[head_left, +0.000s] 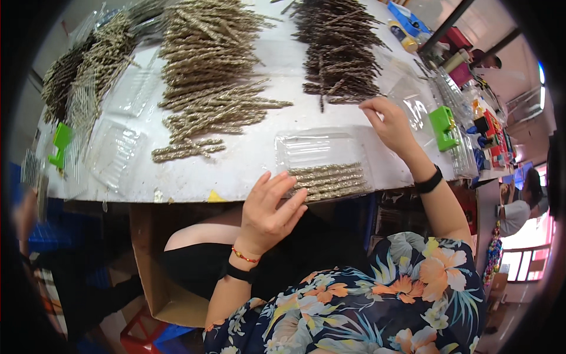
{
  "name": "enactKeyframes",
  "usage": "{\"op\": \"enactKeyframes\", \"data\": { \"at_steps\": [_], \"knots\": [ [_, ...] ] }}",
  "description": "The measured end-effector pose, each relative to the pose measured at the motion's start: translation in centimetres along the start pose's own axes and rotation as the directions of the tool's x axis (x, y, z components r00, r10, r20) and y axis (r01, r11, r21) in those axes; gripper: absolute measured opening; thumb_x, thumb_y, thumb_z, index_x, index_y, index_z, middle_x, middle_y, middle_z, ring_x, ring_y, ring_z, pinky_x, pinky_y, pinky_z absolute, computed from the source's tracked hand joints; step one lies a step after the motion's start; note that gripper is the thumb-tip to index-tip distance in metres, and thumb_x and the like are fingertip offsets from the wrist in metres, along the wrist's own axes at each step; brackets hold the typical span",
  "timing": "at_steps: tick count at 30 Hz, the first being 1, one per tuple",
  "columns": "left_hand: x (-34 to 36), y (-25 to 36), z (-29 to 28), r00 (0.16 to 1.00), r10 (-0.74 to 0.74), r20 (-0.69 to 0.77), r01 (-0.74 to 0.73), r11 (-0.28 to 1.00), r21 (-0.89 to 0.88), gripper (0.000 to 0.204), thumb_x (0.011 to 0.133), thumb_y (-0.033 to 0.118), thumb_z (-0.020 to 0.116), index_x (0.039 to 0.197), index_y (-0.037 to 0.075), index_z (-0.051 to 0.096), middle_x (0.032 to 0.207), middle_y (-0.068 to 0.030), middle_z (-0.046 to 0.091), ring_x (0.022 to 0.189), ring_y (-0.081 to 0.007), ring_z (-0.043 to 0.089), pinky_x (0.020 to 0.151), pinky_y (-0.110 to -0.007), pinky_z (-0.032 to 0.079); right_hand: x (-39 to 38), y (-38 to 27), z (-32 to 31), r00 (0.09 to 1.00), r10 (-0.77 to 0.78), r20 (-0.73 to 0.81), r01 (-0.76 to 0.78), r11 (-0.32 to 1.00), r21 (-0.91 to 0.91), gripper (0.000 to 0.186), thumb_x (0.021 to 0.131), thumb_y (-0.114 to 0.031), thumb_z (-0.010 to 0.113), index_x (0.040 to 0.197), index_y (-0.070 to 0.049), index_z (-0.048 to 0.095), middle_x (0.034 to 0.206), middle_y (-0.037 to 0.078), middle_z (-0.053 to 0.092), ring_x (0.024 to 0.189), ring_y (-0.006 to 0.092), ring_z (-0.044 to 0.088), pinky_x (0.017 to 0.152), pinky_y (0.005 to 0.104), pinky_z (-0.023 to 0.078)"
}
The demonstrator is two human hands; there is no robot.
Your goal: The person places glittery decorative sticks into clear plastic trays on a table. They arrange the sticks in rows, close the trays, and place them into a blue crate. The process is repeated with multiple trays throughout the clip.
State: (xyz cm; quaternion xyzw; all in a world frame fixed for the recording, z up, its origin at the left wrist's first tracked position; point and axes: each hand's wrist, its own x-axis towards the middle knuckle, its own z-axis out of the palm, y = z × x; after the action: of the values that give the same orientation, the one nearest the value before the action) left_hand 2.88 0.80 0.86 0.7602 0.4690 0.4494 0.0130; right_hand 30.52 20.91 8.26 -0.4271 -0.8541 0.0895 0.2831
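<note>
In front of me at the table's near edge is a clear plastic tray (317, 141) with ribbed slots. Several gold twisted sticks (330, 179) lie side by side in its near half. My left hand (270, 209) closes round the tray's left near corner, fingertips against the stick ends. Beyond the tray, my right hand (388, 123) is raised by the near end of a heap of dark brown twisted sticks (339, 50). Its fingers are pinched together; whatever is between them is hidden. A large heap of gold twisted sticks (206, 59) covers the table's left middle.
Other clear trays (115, 154) lie at the left and right. Green tape dispensers (443, 128) stand near both table ends. More gold sticks (106, 59) are heaped far left. A cardboard box (144, 259) sits below the table edge. Another person (519, 206) is at the far right.
</note>
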Motion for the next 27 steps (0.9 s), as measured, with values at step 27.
{"op": "enactKeyframes", "data": {
  "at_steps": [27],
  "knots": [
    [4.7, 1.8, 3.9, 0.990, 0.026, 0.142, -0.035, 0.998, 0.058, 0.032, 0.075, 0.018, 0.083, 0.105, 0.015, 0.075, 0.124, -0.0056, 0.066, 0.126, -0.0280, 0.060, 0.117, -0.053, 0.037, 7.9, 5.6, 5.3, 0.882, -0.468, -0.062, 0.387, 0.792, -0.471, 0.009, 0.085, -0.013, 0.068, 0.094, -0.012, 0.066, 0.086, 0.005, 0.060, 0.088, 0.0242, 0.062, 0.077, 0.0385, 0.049]
  ]
}}
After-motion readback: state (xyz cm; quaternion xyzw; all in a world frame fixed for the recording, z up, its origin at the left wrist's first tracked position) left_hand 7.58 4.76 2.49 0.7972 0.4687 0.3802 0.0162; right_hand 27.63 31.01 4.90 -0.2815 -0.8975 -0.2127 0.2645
